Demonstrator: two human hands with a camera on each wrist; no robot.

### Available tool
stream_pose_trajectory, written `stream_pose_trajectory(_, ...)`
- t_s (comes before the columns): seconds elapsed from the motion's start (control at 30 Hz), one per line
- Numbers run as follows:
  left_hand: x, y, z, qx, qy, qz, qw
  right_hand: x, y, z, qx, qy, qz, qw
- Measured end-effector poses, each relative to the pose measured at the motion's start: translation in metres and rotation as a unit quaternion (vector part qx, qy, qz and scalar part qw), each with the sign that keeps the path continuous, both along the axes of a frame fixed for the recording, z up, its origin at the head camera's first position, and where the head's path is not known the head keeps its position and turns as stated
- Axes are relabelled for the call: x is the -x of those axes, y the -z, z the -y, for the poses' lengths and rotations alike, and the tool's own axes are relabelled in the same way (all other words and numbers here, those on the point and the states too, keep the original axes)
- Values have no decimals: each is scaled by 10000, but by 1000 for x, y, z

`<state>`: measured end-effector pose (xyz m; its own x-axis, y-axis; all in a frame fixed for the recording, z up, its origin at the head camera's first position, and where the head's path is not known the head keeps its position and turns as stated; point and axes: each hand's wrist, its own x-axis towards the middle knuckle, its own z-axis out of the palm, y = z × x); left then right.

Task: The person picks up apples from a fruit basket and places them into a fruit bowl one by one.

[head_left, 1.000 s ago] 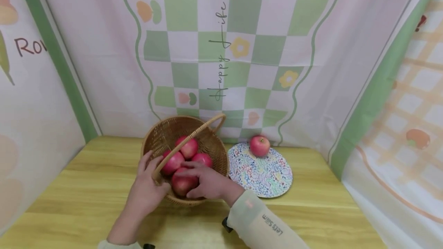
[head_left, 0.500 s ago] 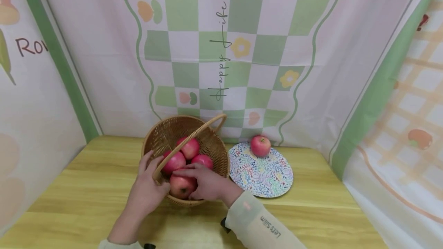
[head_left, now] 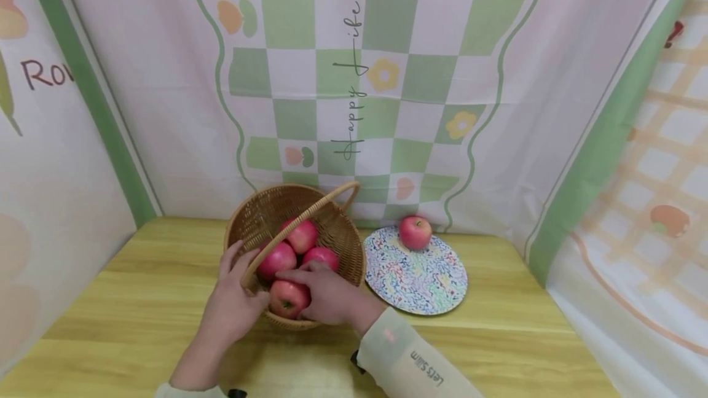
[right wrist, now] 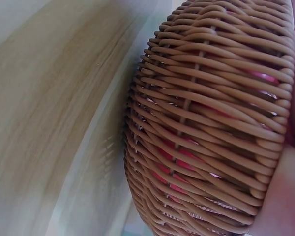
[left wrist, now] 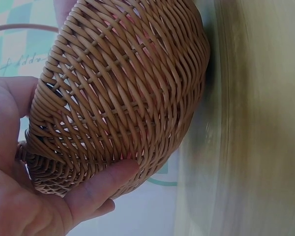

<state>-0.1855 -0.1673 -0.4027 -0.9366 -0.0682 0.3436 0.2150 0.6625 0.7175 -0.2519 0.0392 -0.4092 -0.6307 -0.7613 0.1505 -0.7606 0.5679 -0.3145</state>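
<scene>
A wicker basket with an arched handle stands on the table, tilted towards me. My left hand grips its rim at the handle's left foot; in the left wrist view, the fingers lie along the outer weave. Inside the basket, my right hand holds the nearest red apple, its fingers over the top right and thumb low at the side. Behind that one lie three more apples, partly hidden by the handle and the right hand. Through the weave in the right wrist view, red shows.
Right of the basket lies a flat, round, multicoloured speckled plate with one apple at its back edge. The wooden table ends at a printed cloth backdrop, with cloth walls at both sides.
The nearest apple has turned in the right hand, so its dimpled end now faces me, and has shifted slightly left. The left hand and basket stay put.
</scene>
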Motion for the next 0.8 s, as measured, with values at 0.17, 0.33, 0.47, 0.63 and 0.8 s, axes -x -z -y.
stream_pose_trajectory(0.17,-1,-1,1,32,53,-47,10000,-1,0,-1,172,-126,69,9997)
stream_pose_trajectory(0.33,-2,-2,1,17,89,55,9999,-3,1,-1,151,-98,110,9998)
stream_pose_trajectory(0.47,-2,-1,1,7,53,46,10000,-5,1,-1,-4,3,279,9996)
stream_pose_trajectory(0.63,-1,-1,1,-36,54,-40,10000,-5,1,0,21,-31,400,9992)
stream_pose_trajectory(0.8,-2,-2,0,-68,178,57,9998,-4,2,-1,274,-121,410,9987)
